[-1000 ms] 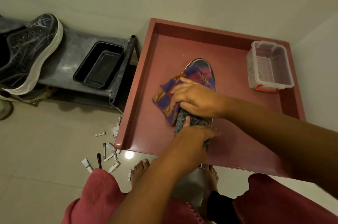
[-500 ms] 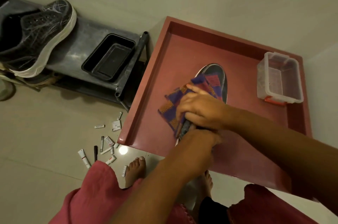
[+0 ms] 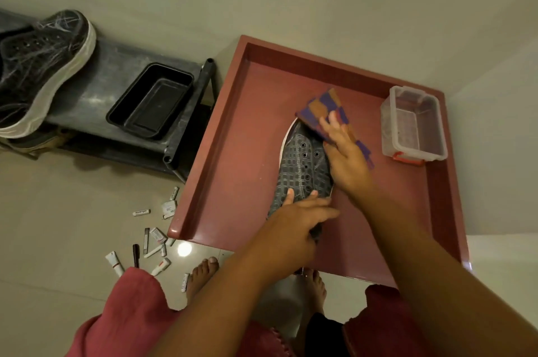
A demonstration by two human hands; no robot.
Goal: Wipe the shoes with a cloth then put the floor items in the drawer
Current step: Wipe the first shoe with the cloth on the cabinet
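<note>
A grey patterned shoe (image 3: 302, 164) lies in the open maroon drawer (image 3: 230, 152), toe pointing away from me. My left hand (image 3: 294, 228) grips its heel end, thumb and fingers curled over the upper. My right hand (image 3: 346, 158) presses a purple and orange checked cloth (image 3: 323, 109) against the toe and right side of the shoe with straight fingers. A second dark shoe with a white sole (image 3: 40, 71) sits on the grey rack (image 3: 110, 88) at the left. Several small tubes and a pen (image 3: 151, 243) are scattered on the floor by the drawer's near left corner.
A clear plastic box with an orange clasp (image 3: 413, 123) stands in the drawer's far right corner. A black tray (image 3: 151, 100) rests on the rack beside the drawer. My bare feet (image 3: 203, 275) stand under the drawer's front edge, close to the floor items.
My right hand has slid the cloth from the middle of the shoe up over the toe and to the right, uncovering the upper. My left hand stays on the heel.
</note>
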